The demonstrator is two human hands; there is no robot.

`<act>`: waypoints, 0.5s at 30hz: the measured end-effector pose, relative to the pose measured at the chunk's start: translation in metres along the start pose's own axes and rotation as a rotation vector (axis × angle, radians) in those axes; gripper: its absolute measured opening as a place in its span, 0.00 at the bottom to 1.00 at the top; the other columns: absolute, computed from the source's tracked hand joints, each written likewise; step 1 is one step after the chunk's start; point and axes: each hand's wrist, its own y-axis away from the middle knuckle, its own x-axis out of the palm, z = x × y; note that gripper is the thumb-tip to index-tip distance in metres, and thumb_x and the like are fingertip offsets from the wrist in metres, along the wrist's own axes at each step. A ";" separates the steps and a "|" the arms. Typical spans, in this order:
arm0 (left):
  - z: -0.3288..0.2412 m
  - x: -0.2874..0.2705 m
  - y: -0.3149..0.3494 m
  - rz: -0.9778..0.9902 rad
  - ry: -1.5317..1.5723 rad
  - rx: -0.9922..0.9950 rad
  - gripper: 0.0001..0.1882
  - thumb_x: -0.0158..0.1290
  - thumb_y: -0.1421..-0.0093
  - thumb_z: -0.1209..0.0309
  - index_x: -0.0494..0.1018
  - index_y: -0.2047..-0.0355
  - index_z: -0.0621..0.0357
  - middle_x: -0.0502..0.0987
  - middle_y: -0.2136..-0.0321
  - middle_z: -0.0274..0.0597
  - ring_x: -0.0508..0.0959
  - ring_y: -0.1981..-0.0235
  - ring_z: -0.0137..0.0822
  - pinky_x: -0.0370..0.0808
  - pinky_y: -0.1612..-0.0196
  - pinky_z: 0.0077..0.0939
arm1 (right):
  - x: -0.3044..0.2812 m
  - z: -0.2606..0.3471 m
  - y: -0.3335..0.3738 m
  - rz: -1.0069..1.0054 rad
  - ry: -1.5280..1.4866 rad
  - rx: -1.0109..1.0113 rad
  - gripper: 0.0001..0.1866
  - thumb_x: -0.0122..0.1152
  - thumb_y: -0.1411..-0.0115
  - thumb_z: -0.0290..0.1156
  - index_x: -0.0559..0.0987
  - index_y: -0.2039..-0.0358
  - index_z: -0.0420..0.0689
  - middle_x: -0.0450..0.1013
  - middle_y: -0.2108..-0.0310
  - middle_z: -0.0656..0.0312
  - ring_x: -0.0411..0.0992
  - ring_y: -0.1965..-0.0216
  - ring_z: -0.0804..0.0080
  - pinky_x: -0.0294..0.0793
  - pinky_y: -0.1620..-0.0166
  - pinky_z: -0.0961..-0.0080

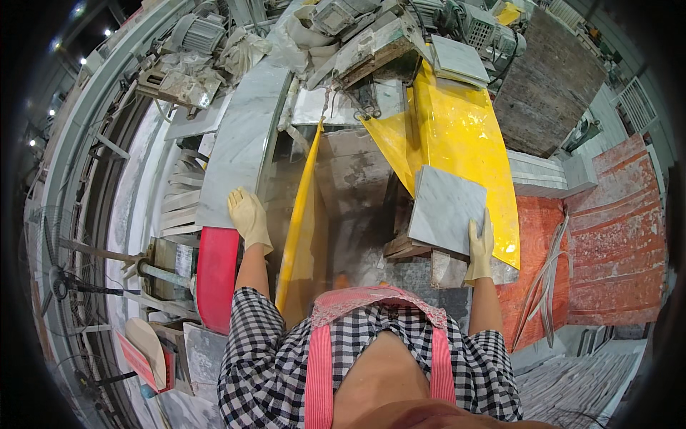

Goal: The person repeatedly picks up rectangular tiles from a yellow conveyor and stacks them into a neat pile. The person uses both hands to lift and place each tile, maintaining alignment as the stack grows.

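Both gloved: left hand (pixel 248 218) rested, fingers together, on near corner of long grey slab (pixel 246 139), apparently for support; grip unclear. Right hand (pixel 481 244) pinched square grey tile (pixel 447 209) at right edge, seemingly steadying it. Tile overlapped yellow sheet (pixel 464 136), probably splash guard.

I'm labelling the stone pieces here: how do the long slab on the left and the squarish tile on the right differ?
The long slab is elongated; the squarish tile is far shorter.
The left hand is at the slab's near end, the right hand at the tile's right edge.
The slab adjoins red material; the tile partly covers a yellow sheet.
Both are pale grey with streaks.
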 end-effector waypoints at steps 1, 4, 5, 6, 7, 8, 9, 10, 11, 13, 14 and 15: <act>0.000 0.000 0.000 0.010 0.009 -0.007 0.22 0.46 0.35 0.68 0.72 0.47 0.75 0.76 0.48 0.64 0.73 0.42 0.56 0.64 0.34 0.43 | 0.000 0.000 0.000 0.003 -0.003 -0.018 0.36 0.59 0.33 0.45 0.64 0.30 0.41 0.66 0.37 0.39 0.65 0.37 0.44 0.62 0.34 0.59; -0.001 -0.001 0.000 0.007 0.017 -0.010 0.22 0.46 0.34 0.68 0.72 0.47 0.75 0.76 0.48 0.64 0.73 0.42 0.56 0.64 0.34 0.43 | 0.000 -0.002 0.001 0.008 0.003 -0.014 0.36 0.59 0.33 0.46 0.64 0.30 0.42 0.66 0.37 0.39 0.64 0.36 0.43 0.62 0.34 0.59; -0.001 -0.002 0.001 0.008 0.016 -0.008 0.22 0.46 0.34 0.68 0.72 0.47 0.75 0.75 0.47 0.64 0.73 0.42 0.56 0.64 0.34 0.43 | 0.000 -0.002 0.001 0.012 0.020 -0.010 0.36 0.59 0.33 0.46 0.63 0.30 0.42 0.66 0.37 0.39 0.64 0.36 0.43 0.61 0.34 0.59; -0.001 -0.003 0.001 0.008 0.015 -0.006 0.22 0.46 0.34 0.68 0.72 0.47 0.75 0.75 0.47 0.65 0.73 0.42 0.56 0.64 0.34 0.43 | 0.000 -0.002 0.001 0.005 0.027 -0.012 0.36 0.59 0.33 0.46 0.63 0.30 0.42 0.66 0.37 0.39 0.64 0.36 0.43 0.61 0.34 0.59; -0.001 -0.003 0.000 0.009 0.015 -0.005 0.22 0.46 0.34 0.68 0.72 0.47 0.75 0.75 0.47 0.65 0.73 0.42 0.56 0.64 0.34 0.43 | 0.000 -0.002 0.001 0.013 0.033 -0.012 0.36 0.59 0.33 0.46 0.63 0.30 0.42 0.66 0.37 0.39 0.64 0.36 0.43 0.61 0.34 0.59; -0.002 -0.004 0.001 0.009 0.018 -0.005 0.22 0.46 0.34 0.68 0.72 0.47 0.75 0.75 0.47 0.65 0.73 0.42 0.56 0.64 0.34 0.43 | 0.000 -0.002 0.001 0.010 0.029 -0.017 0.37 0.59 0.33 0.46 0.63 0.30 0.43 0.65 0.36 0.39 0.63 0.36 0.43 0.61 0.33 0.58; -0.002 -0.004 0.000 0.009 0.021 -0.006 0.22 0.46 0.34 0.68 0.72 0.47 0.75 0.75 0.47 0.65 0.73 0.42 0.56 0.64 0.34 0.43 | 0.000 -0.002 0.001 0.006 0.024 -0.022 0.37 0.59 0.33 0.46 0.63 0.29 0.43 0.65 0.36 0.39 0.63 0.35 0.43 0.61 0.33 0.58; -0.002 -0.004 0.000 0.009 0.024 -0.005 0.22 0.46 0.34 0.68 0.73 0.47 0.75 0.75 0.47 0.65 0.73 0.42 0.57 0.64 0.34 0.44 | -0.001 -0.002 0.001 0.015 0.025 -0.019 0.37 0.59 0.33 0.47 0.62 0.29 0.43 0.65 0.36 0.39 0.63 0.35 0.42 0.60 0.33 0.58; -0.001 -0.004 0.000 0.013 0.032 -0.010 0.22 0.46 0.34 0.68 0.73 0.47 0.75 0.75 0.47 0.65 0.73 0.42 0.57 0.64 0.34 0.44 | -0.001 -0.002 0.001 0.024 0.027 -0.015 0.37 0.59 0.33 0.47 0.62 0.29 0.43 0.64 0.35 0.39 0.62 0.35 0.42 0.60 0.33 0.58; -0.001 -0.004 0.000 0.021 0.048 -0.019 0.22 0.46 0.34 0.68 0.73 0.47 0.75 0.75 0.47 0.65 0.73 0.42 0.57 0.64 0.34 0.44 | -0.001 -0.002 0.001 0.030 0.031 -0.008 0.37 0.58 0.33 0.47 0.62 0.29 0.43 0.64 0.35 0.39 0.62 0.34 0.42 0.59 0.32 0.58; -0.001 -0.004 0.000 0.018 0.036 -0.014 0.22 0.46 0.34 0.68 0.73 0.47 0.75 0.75 0.47 0.65 0.73 0.42 0.57 0.64 0.34 0.43 | -0.001 -0.001 0.001 0.028 0.034 -0.004 0.37 0.58 0.33 0.47 0.62 0.29 0.43 0.64 0.34 0.39 0.62 0.34 0.42 0.59 0.32 0.58; -0.001 -0.004 0.000 0.015 0.024 -0.009 0.22 0.46 0.34 0.68 0.73 0.47 0.75 0.75 0.47 0.65 0.73 0.42 0.57 0.64 0.34 0.43 | -0.001 -0.001 0.001 0.026 0.037 -0.001 0.37 0.58 0.33 0.47 0.62 0.29 0.43 0.63 0.34 0.39 0.61 0.34 0.42 0.59 0.32 0.58</act>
